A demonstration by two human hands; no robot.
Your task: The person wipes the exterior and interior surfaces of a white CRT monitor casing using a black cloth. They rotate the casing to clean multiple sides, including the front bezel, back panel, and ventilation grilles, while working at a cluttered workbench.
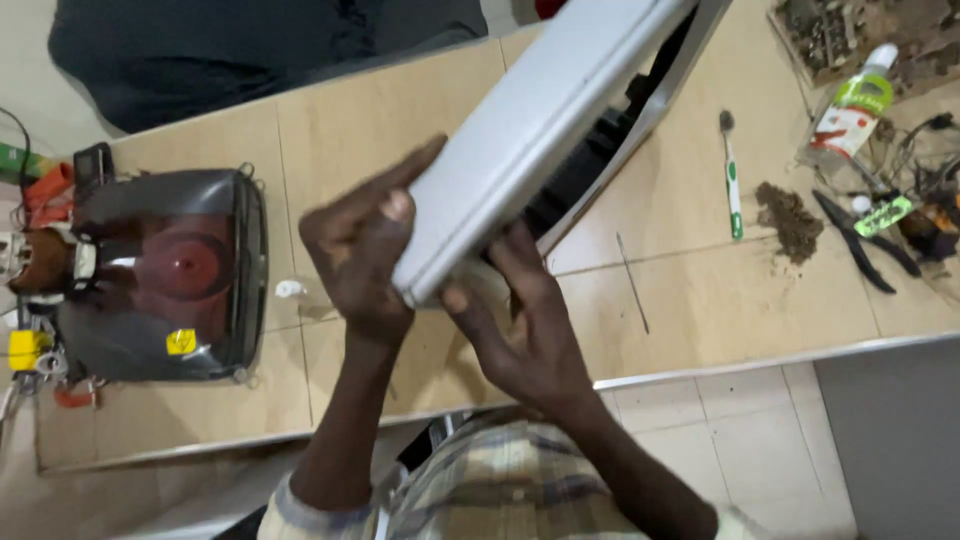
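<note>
1. The person holds a flat grey laptop (530, 130) up in the air, over the wooden table (680, 300). It is tilted, with one corner low near the hands and the far end high.
2. The left hand (360, 255) is closed on the low corner. Its thumb lies on the grey top and its fingers wrap round the edge.
3. The right hand (525, 330) holds the same corner from under. Its fingers are bent up against the bottom side.
4. A black part with ridges shows under the grey lid, so the two halves are a little apart there. It is best to keep fingers out of that gap.
5. To do this well, both hands should hold tight, because most of the weight hangs far from them. I think a hand nearer the middle would be safer.
6. The table has things to stay clear of: a dark hot plate (165, 275) at the left, and a toothbrush (732, 175), a bottle (850, 115), black pliers (860, 240) and a small pile of brown dust (790, 215) at the right.
7. The bare wood right below the hands looks like the best spot if the laptop has to go down.
</note>
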